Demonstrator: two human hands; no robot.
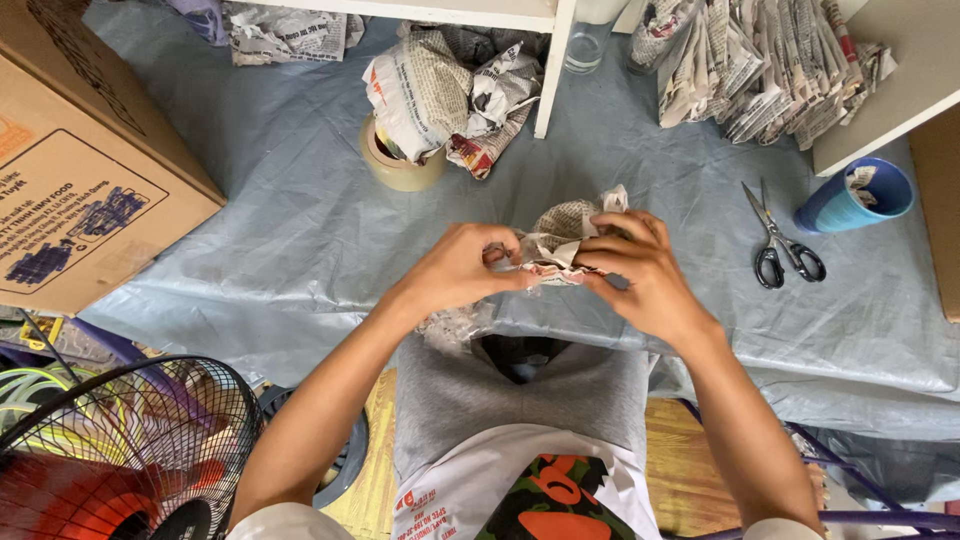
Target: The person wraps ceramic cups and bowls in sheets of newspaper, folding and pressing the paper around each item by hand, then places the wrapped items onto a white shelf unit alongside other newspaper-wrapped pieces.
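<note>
A crumpled newspaper bundle (558, 245) is gripped between both hands above the grey sheet (300, 230). The left hand (455, 272) is clenched on its near end; the right hand (640, 270) is curled over the other, possibly around something wrapped inside. Scissors (782, 245) lie well apart to the right.

The person wears a white short-sleeved shirt (500, 490) with a printed orange, green and black pattern at the front, and short grey fabric trousers (520, 400). Both forearms are bare, with no watch, ring or glove visible.
</note>
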